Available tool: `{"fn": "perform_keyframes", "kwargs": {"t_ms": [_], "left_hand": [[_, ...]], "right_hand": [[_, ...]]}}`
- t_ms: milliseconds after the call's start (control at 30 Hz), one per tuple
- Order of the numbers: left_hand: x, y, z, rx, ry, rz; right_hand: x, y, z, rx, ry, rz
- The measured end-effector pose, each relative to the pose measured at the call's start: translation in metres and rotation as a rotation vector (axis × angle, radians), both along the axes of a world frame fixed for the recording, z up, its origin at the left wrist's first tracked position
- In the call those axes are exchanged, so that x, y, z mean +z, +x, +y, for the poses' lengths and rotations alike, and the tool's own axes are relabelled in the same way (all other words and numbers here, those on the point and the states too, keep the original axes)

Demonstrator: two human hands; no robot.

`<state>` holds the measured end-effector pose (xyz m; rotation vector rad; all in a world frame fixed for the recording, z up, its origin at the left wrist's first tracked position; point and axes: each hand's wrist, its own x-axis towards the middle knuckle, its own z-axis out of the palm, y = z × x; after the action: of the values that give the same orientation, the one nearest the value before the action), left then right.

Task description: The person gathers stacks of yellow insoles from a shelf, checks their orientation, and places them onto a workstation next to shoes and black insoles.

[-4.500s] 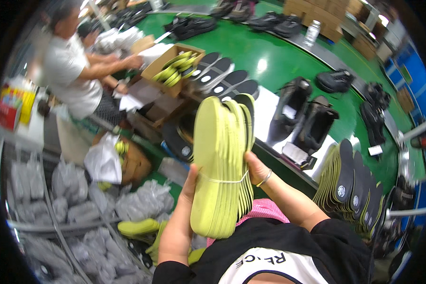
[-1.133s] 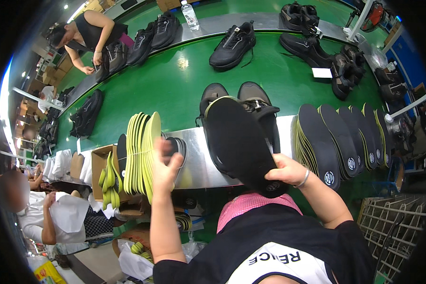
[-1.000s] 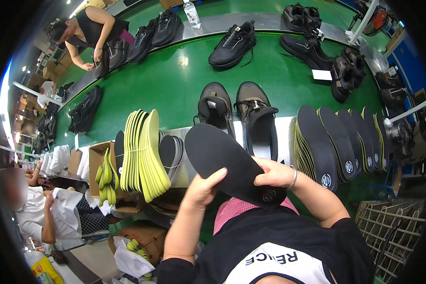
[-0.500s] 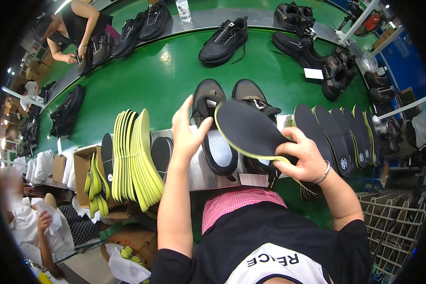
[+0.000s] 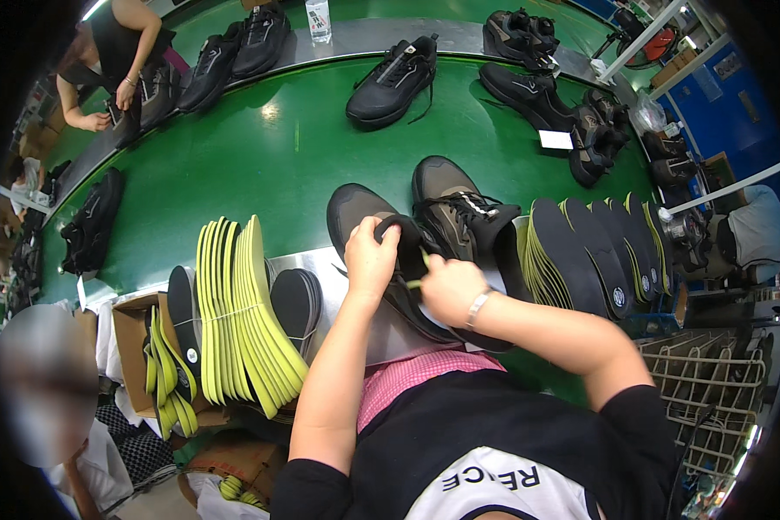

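At mid-frame, a green-edged insole (image 5: 413,284) shows as slivers at the opening of a brown-and-black shoe (image 5: 354,211). Our right hand's (image 5: 453,290) grip is clamped on the insole; our left hand's (image 5: 373,258) pinches the shoe's padded edge. Left of centre, bundled yellow-green insoles (image 5: 244,321) line the worktop (image 5: 277,173).

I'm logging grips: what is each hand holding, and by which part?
Left hand: the brown-and-black shoe, by its black tongue or collar. Right hand: apparently a thin, lime-green-edged insole; exact spot hidden.
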<state>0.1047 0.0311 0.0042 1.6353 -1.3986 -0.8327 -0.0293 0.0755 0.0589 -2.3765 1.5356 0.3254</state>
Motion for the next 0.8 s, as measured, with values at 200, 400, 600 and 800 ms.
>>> {"fn": "perform_keyframes", "kwargs": {"t_ms": [200,400,600,800], "left_hand": [[-0.015,0.008,0.000,0.071,0.016,-0.094],[-0.019,0.004,0.000,0.109,-0.059,-0.094],[-0.018,0.004,0.003,0.089,-0.023,-0.017],[-0.023,0.003,0.005,0.112,-0.198,0.006]], "right_hand": [[-0.033,0.010,-0.002,0.064,-0.196,-0.209],[0.026,-0.027,0.034,-0.010,-0.030,0.104],[0.018,-0.019,0.016,0.166,-0.124,-0.016],[-0.040,0.013,-0.014,0.262,0.007,0.100]]}}
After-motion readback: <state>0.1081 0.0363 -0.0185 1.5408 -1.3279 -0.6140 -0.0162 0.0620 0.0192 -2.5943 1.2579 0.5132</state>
